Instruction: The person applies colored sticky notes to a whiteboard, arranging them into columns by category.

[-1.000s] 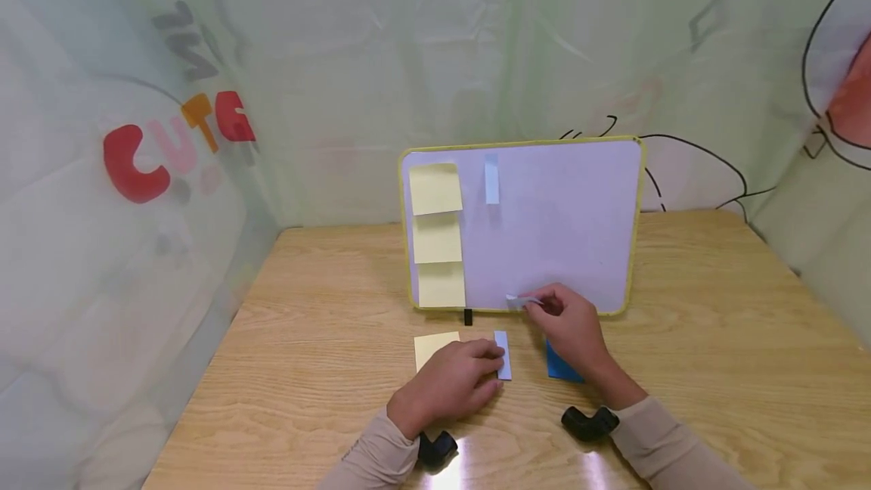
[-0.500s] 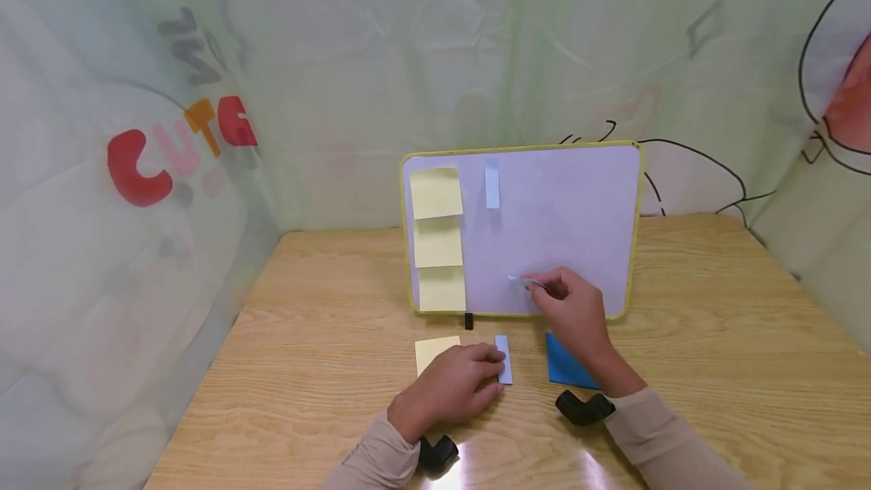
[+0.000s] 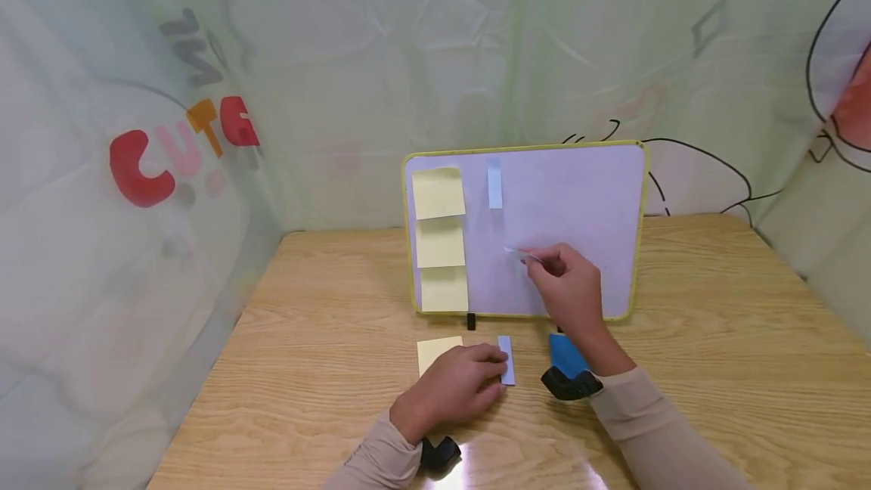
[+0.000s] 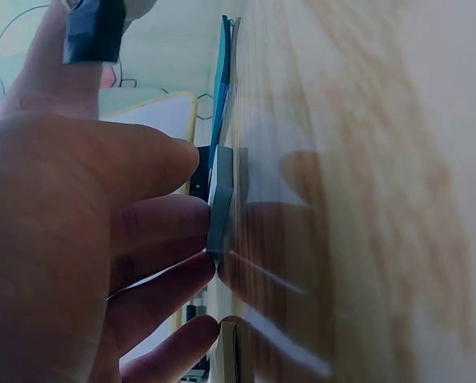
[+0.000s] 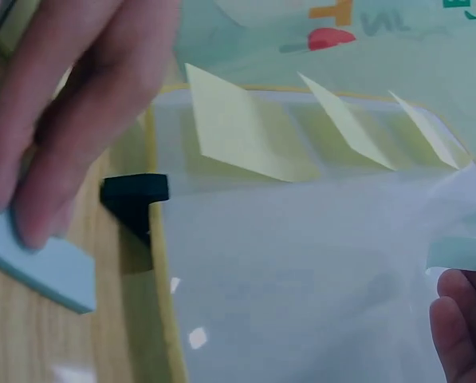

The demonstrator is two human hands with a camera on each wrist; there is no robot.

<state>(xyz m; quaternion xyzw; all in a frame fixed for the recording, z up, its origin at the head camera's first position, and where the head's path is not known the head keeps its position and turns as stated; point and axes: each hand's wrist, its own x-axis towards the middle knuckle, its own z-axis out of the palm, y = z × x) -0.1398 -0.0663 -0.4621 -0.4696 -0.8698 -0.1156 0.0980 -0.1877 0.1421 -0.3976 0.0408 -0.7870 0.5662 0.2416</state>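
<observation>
In the head view, my right hand (image 3: pixel 573 289) pinches a light blue sticky-note strip (image 3: pixel 514 252) by one end, in front of the whiteboard (image 3: pixel 571 195). The right wrist view shows this strip (image 5: pixel 454 252) at its right edge, close to the board. On the table, my left hand (image 3: pixel 454 384) rests its fingertips on a narrow light blue sticky-note pad (image 3: pixel 508 375). From the left wrist, the fingers reach forward to the pad (image 4: pixel 220 195), relaxed. Another light blue strip (image 3: pixel 494 184) sticks near the board's top, beside a column of yellow sticky notes (image 3: pixel 439 242).
A yellow sticky-note pad (image 3: pixel 435 352) lies partly behind my left hand. Under my right wrist lies a blue pad (image 3: pixel 566 352), partly covered. The board stands on small black feet (image 3: pixel 471 321) on the wooden table (image 3: pixel 327 324). A printed curtain (image 3: pixel 340 97) hangs behind.
My right hand has risen along the whiteboard with the light blue strip, from near its bottom edge to about mid-height. The left hand has stayed on the pad.
</observation>
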